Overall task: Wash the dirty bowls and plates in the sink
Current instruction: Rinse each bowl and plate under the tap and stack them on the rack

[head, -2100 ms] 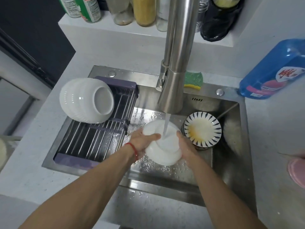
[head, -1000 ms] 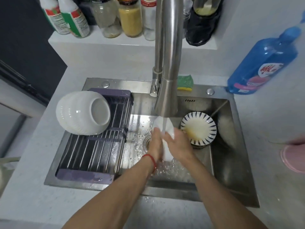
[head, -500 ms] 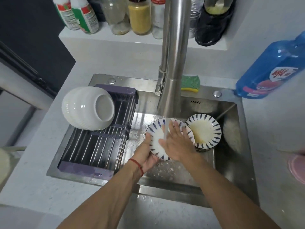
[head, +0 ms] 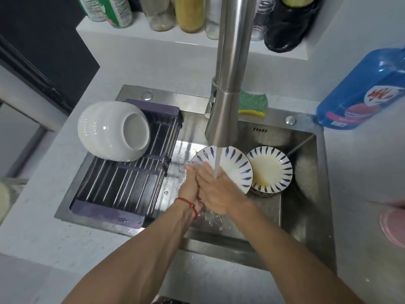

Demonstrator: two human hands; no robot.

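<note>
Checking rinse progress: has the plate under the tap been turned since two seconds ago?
Yes. The plate showed its white underside then; now its patterned face is up beside the dirty plate stack.

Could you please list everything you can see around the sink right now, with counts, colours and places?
Plate under the tap: one, white with blue dashes, held under the running water.
Dirty plates: a stack, same pattern, top one stained yellowish, right of it in the sink.
White bowl: one, upturned on the rack.
Drying rack: one, purple with metal bars, across the sink's left side.
Faucet: one, steel, running.
Sink: one, steel.
Sponge: one, green and yellow, behind the faucet.
Detergent bottle: one, blue, counter right.
Jars and bottles: several, back ledge.
Left hand: red wrist string, at the plate's left edge.
Right hand: flat on the plate.
</note>
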